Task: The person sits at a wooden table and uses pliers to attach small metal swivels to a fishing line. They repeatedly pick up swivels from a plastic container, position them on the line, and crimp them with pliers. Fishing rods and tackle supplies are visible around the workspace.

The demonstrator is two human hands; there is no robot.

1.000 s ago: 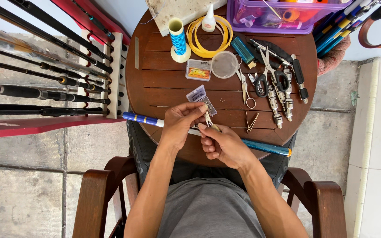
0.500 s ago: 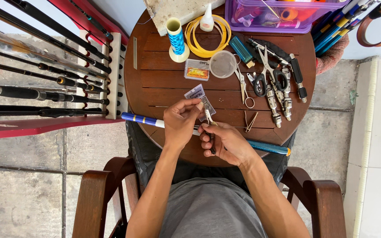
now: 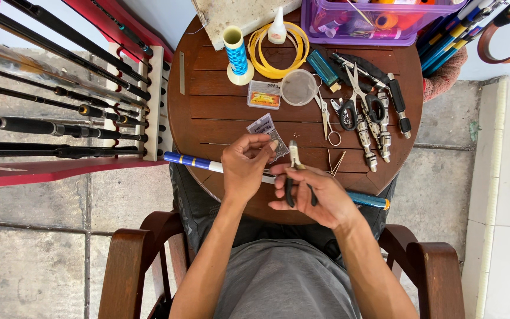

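A: Left hand pinches a tiny part, too small to identify, over the blue rod; right hand grips small pliers, tips up near the left fingertips.

B: Risk?

A: Pliers slip, part likely drops onto the round bench or rolls off the edge. The rod across the lap could also shift.

Two hands over one round wooden table: left hand, right hand. One pair of small pliers. One blue thread spool, far left. One yellow coil. One glue bottle. One purple bin, far right. One blue rod near.
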